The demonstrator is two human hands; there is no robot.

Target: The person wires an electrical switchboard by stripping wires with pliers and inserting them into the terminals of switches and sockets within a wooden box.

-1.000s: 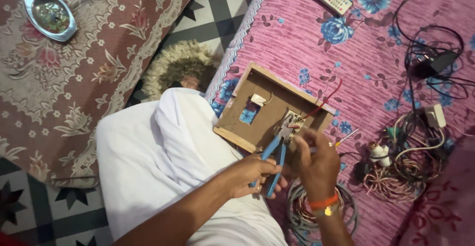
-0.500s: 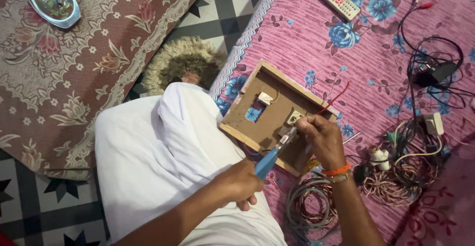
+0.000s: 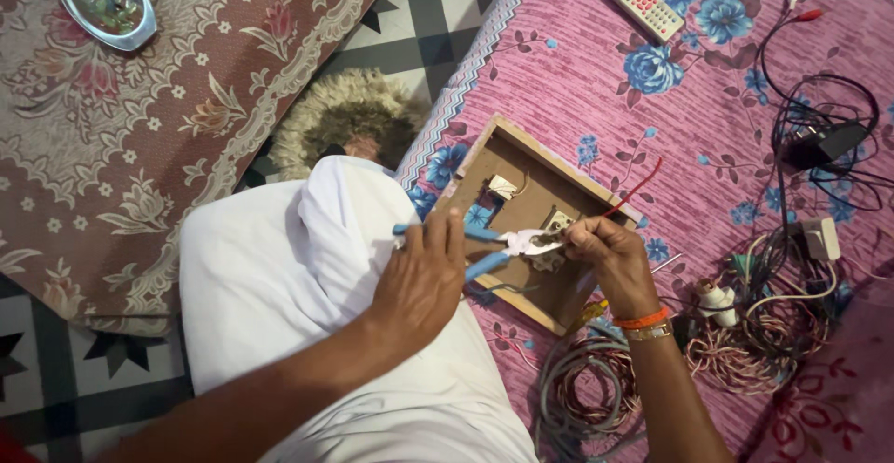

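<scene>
I see a pink floral bedspread (image 3: pixel 577 62) carrying a wooden box (image 3: pixel 531 221), white remote (image 3: pixel 645 5), black adapter (image 3: pixel 824 142) and coiled wires (image 3: pixel 587 393) (rather tangled).

Blue-handled pliers (image 3: pixel 503 244), jaws spread, over open wooden box (image 3: pixel 535 216)

Bare forearms, no sleeves; right wrist wears an orange band (image 3: pixel 641 319) and gold bracelet (image 3: pixel 649 333); white garment (image 3: pixel 307 314) over lap.

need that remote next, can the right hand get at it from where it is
Probably yes: the right hand only pinches a wire at the wooden box, and bare bedspread lies between it and the remote.
</scene>
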